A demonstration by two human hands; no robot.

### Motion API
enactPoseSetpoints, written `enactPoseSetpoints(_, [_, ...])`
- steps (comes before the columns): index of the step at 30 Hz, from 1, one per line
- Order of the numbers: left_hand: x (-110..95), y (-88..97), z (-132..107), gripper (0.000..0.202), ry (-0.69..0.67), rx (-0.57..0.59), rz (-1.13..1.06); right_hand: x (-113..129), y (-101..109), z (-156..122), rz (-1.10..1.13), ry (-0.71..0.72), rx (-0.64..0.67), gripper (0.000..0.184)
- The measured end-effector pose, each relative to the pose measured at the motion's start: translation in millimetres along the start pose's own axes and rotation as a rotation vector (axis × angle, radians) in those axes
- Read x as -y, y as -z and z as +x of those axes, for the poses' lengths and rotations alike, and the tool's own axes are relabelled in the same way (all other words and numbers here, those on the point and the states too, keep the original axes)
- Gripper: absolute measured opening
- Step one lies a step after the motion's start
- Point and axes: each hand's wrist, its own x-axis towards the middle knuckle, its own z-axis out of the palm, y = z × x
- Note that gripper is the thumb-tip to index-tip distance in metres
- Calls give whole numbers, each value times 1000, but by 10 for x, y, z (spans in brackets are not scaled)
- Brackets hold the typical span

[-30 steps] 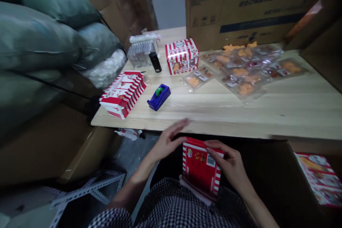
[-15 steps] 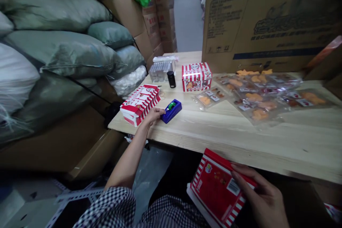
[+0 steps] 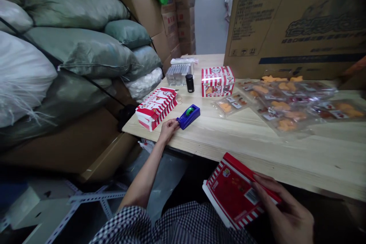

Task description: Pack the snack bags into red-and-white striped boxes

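My right hand [image 3: 286,217] grips a red and white striped carton [image 3: 236,194], tilted over my lap below the table edge. My left hand [image 3: 168,127] reaches to the front end of a blue tape dispenser [image 3: 188,116] with a green roll, on the wooden table [image 3: 246,141]. Its fingers are pinched at the dispenser's cutting end; any tape between them is too small to see. A stack of flat striped cartons [image 3: 156,107] lies just left of that hand.
An assembled striped box [image 3: 217,81], a small black cylinder [image 3: 189,82] and a clear plastic container [image 3: 178,73] stand at the back. Bagged orange snacks [image 3: 286,103] spread over the right. A big cardboard box [image 3: 297,19] stands behind. Grey sacks [image 3: 77,49] pile up left.
My left hand left the carton, reached to the tape dispenser and now pinches at its front end. My right hand keeps the carton, now more tilted. The view shifted up and left.
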Motion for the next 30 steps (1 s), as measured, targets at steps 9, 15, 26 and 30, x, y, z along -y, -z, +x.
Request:
enactPoseSetpoints(9, [-479,-327,-1035,28,-77,84,21,52,-193,-204,-57,244,30,22])
enactPoseSetpoints(15, [-855,-786,-2092,52,199,422,-359,-2,-332,-297,-58,331,111,35])
enactPoseSetpoints(26, [-493,-980,-2045,78,458,495,-439,-74,-338,-324,-113,394,196,44])
enactPoseSetpoints(30, [-357,-989,-1991,80,312,496,-215,-39,-324,-316,-54,311,177,33])
